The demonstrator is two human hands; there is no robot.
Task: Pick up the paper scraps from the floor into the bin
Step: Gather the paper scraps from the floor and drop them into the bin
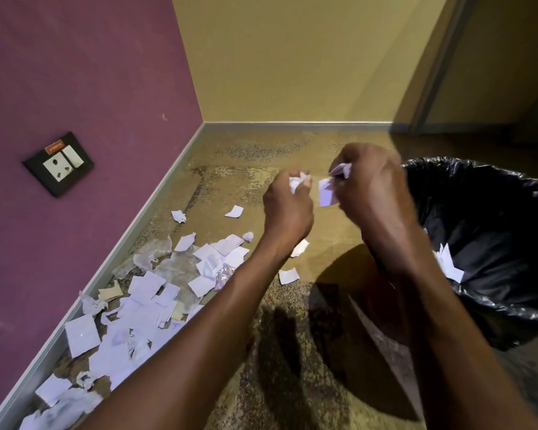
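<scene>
While both hands (326,193) clutch scraps (326,190), the bin (479,187) is cropped.

Paper scraps (143,305) lie heaped on the floor (292,336) along the left wall (75,72), below the socket plate (58,163); the bin (494,212) stands at the right, a few scraps (449,263) inside it; both hands, left (288,209) and right (373,193), hang between heap and bin, above the floor.

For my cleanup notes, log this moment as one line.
left hand: crumpled scrap | right hand: scraps | bin: some paper | floor pile: remains
</scene>
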